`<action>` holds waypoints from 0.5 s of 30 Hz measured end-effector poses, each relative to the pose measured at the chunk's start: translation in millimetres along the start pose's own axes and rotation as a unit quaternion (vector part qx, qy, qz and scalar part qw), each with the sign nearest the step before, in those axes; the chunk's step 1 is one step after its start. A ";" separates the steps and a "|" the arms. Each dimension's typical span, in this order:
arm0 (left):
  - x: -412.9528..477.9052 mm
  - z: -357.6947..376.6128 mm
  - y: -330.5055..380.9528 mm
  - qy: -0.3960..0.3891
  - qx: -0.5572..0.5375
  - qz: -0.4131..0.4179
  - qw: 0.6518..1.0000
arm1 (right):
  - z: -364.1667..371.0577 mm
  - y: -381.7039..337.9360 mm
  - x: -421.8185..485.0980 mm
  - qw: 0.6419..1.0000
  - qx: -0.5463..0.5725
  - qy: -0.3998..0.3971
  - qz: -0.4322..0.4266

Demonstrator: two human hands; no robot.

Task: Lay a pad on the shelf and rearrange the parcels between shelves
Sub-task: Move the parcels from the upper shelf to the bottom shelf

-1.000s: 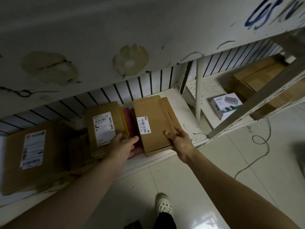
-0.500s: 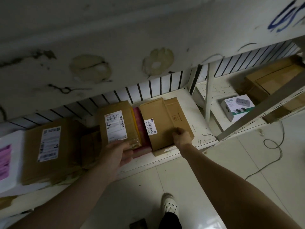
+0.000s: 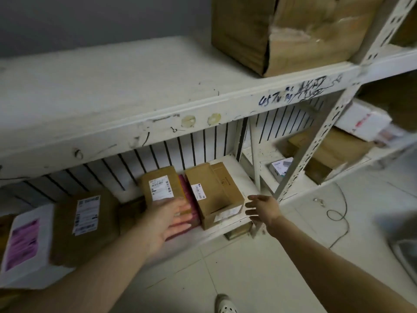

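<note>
On the bottom shelf point(image 3: 228, 229) stand two brown parcels side by side: a labelled one point(image 3: 159, 185) on the left and a larger one point(image 3: 214, 190) on the right, with a pink parcel point(image 3: 186, 199) wedged between them. My left hand point(image 3: 168, 216) hovers with spread fingers just in front of the left parcel and the pink one, holding nothing. To the right of the larger parcel, my right hand point(image 3: 262, 207) is open and off the box. The white middle shelf point(image 3: 112, 91) above lies bare on its left part.
A big flat brown parcel point(image 3: 85, 222) and a white box with a purple label point(image 3: 24, 242) lie at the shelf's left. A torn carton point(image 3: 288, 30) sits on the middle shelf. A slotted upright post point(image 3: 316, 143) stands right of my right hand; further parcels point(image 3: 327, 152) beyond it. A cable point(image 3: 338, 213) on the floor.
Both hands let go of the two parcels and drew back from the shelf. My head rose, bringing the middle shelf's top into view.
</note>
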State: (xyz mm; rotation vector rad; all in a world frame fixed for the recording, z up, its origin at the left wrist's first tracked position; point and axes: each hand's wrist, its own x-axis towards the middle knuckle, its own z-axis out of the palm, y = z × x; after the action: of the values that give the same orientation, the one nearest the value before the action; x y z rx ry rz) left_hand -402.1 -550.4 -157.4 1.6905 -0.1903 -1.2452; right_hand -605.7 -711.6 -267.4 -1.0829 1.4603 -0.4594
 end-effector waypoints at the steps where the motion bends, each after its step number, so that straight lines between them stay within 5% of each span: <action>1: -17.5 0.7 8.2 -0.032 0.010 0.008 0.999 | -7.0 -11.0 -17.7 1.000 0.009 0.006 -0.016; 9: -130.2 18.7 111.5 -0.188 0.065 0.179 0.964 | -71.0 -130.9 -133.6 0.978 0.089 0.052 -0.183; 15: -154.3 28.3 176.4 -0.154 0.007 0.237 0.959 | -117.6 -230.1 -167.4 0.933 0.149 0.109 -0.310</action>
State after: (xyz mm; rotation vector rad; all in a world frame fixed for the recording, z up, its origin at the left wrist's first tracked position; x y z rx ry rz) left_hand -425.4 -560.6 77.3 1.3434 -0.7494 -1.1287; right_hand -656.3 -722.7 36.1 -1.2598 1.1552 -1.2429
